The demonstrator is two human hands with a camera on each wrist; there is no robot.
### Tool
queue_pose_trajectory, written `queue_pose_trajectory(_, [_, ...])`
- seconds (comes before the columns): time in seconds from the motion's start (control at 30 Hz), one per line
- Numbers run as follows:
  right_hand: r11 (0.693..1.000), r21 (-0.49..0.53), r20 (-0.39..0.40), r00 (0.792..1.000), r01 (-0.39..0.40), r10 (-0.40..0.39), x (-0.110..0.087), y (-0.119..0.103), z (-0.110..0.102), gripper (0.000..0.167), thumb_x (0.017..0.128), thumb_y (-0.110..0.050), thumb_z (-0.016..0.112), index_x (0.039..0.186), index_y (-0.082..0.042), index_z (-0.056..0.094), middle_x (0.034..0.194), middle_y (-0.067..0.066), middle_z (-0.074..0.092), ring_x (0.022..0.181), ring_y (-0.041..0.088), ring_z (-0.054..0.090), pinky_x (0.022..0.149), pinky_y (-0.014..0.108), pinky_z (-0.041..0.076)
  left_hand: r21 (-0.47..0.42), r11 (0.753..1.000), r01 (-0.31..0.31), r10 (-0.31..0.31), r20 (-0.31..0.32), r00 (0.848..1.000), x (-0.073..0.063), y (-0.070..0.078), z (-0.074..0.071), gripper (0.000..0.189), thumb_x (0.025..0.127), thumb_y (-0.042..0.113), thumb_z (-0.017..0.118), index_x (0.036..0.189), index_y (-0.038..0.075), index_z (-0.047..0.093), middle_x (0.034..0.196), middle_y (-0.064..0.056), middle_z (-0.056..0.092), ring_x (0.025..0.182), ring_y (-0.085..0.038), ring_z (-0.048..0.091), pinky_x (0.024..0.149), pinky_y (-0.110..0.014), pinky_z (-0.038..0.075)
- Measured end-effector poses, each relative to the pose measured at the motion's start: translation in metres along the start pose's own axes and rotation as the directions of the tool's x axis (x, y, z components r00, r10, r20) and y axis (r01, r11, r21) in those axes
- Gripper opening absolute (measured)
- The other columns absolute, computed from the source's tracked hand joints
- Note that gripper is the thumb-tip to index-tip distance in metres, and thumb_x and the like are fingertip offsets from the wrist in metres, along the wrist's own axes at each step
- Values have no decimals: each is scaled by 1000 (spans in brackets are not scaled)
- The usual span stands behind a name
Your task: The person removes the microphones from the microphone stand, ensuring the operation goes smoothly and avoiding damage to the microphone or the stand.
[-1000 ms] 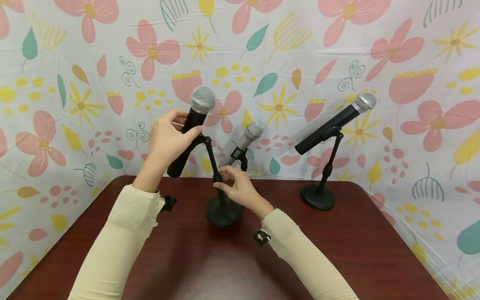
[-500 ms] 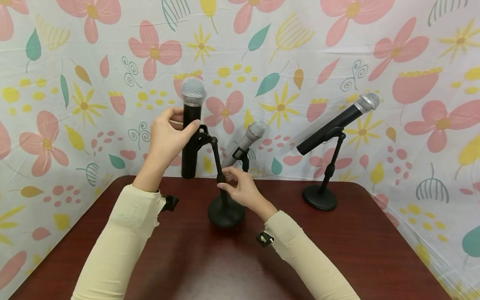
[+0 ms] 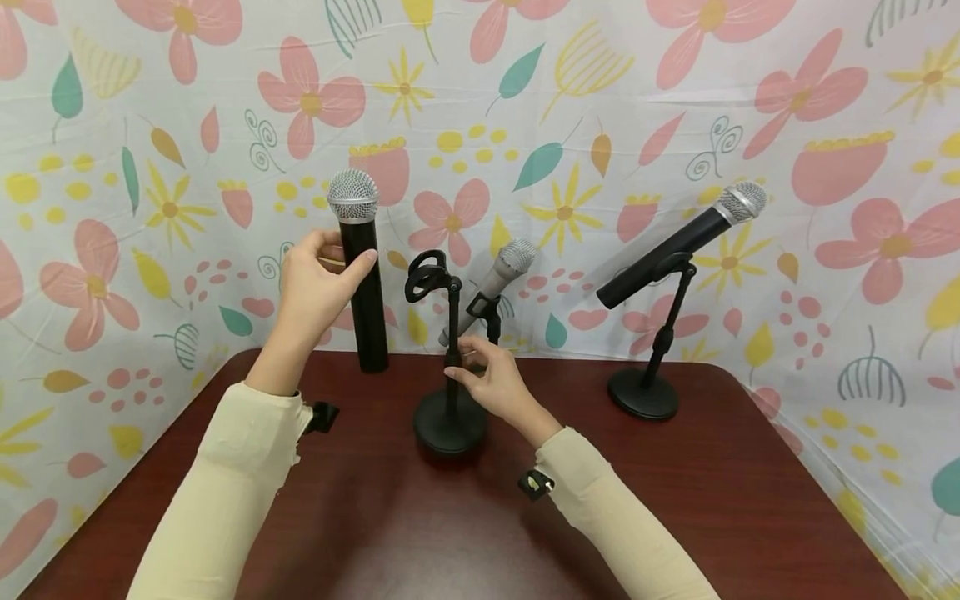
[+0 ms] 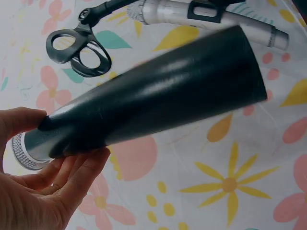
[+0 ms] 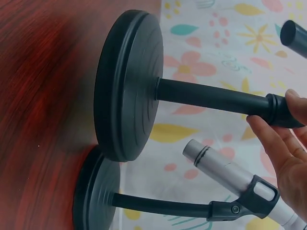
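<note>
Microphone (image 3: 366, 312), black body, silver mesh head: one, aloft above the table (image 3: 675, 517), nearly upright, beside the bare clip (image 4: 84, 34) and apart from it.
Left hand (image 3: 318, 279): thumb and fingers pinch the upper body, below the mesh.
Right hand (image 3: 497, 382): thumb and fingers close round the post of the stand (image 3: 453, 321) that bears the clip.
Grey microphone (image 3: 493, 281): one, cradled behind that stand.
Second black microphone (image 3: 667, 257): one, cradled, well to the right.
Hazards, as we judge them: the smooth body, pinched high, could slip if the fingers slacken; its long lower end, swung rightward, could knock the clip or grey microphone; a sideways pull on the post could tip the stand.
</note>
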State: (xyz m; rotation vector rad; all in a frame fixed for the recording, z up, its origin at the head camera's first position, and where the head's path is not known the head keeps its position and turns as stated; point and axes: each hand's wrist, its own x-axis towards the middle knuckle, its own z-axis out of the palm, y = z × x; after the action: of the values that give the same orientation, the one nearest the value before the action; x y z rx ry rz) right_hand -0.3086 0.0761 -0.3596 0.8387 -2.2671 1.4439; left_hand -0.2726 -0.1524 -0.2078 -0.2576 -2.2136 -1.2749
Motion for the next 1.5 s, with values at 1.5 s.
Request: queue_pose_trajectory(1.5, [1000, 11, -49, 999, -5, 6, -1, 9, 10, 32, 82, -6, 75, 113, -2, 64, 103, 12, 67, 93, 25, 69, 75, 45, 54, 303, 940, 155, -249, 302, 920, -57, -99, 20, 53, 89, 32, 67, 122, -8, 56, 90, -18, 67, 63, -21, 63, 57, -34, 51])
